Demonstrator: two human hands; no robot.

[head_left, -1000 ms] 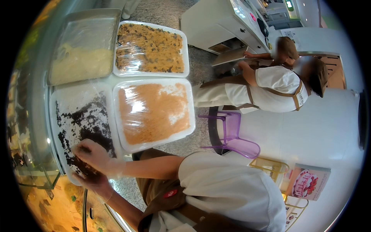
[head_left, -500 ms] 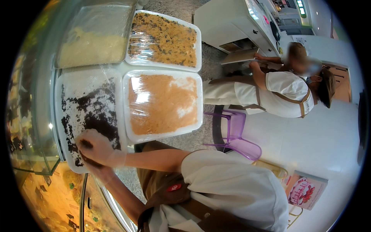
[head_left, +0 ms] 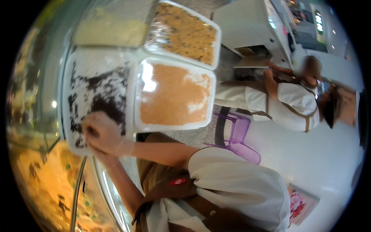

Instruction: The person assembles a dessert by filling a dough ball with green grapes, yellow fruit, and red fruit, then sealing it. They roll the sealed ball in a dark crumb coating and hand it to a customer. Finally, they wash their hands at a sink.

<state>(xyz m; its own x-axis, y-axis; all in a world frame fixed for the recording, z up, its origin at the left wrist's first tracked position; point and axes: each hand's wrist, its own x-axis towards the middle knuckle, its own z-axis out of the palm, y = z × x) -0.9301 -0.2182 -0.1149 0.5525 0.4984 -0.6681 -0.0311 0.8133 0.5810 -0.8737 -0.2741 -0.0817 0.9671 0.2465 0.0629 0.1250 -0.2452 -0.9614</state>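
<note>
My right hand (head_left: 105, 135), in a thin translucent glove, is closed over the near end of a white tray (head_left: 68, 112). A dark brown lump of crumbs (head_left: 92, 131) shows between its fingers. Just below, my left hand (head_left: 102, 155) is pressed close to the right one. Its fingers are mostly hidden, and the picture is somewhat blurred there. Loose dark crumbs (head_left: 106, 108) lie scattered and heaped in the tray beyond my hands.
Beside it, trays hold orange crumbs (head_left: 170, 100) under film, speckled brown crumbs (head_left: 189, 33) and pale yellow stuff (head_left: 112, 29). Glass display cases (head_left: 38, 185) border the left. A purple chair (head_left: 239, 133) and two co-workers (head_left: 293, 100) are at right, near a white cabinet (head_left: 251, 27).
The whole view has shifted, so the trays sit farther right and higher. My hands stay together at the near end of the dark-crumb tray, the right one still around the crumbs.
</note>
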